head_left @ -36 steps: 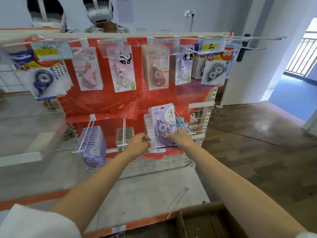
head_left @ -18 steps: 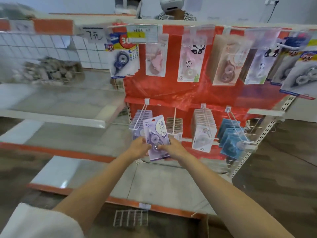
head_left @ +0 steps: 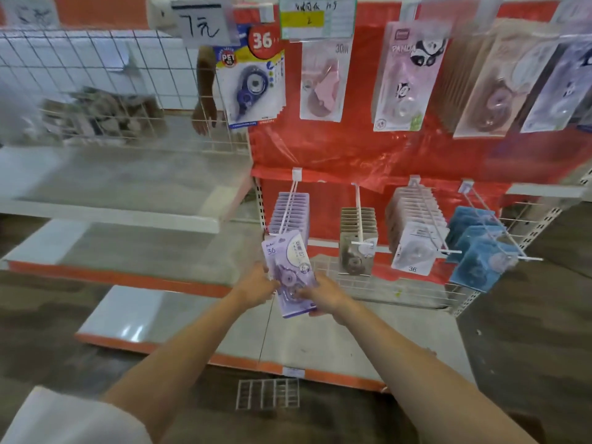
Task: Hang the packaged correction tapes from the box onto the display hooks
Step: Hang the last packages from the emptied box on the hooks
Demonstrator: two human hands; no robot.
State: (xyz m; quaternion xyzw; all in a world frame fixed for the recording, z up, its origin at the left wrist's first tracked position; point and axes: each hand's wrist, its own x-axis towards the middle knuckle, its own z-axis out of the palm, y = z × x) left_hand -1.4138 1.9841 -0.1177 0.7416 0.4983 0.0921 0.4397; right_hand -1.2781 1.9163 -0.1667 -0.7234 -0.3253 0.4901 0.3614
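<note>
Far left, wire basket of blurred grey items on the upper shelf. Centre: purple correction tape pack, "36" in its top-left corner, pale label panel, purple dispenser under a clear blister; tilted, top edge just at the tip of the leftmost lower hook, which carries a row of matching purple packs. Left hand grips the pack's left edge, right hand grips its lower right; pack sits between them. Right of it: brown packs, white-pink packs, blue packs on their own hooks.
</note>
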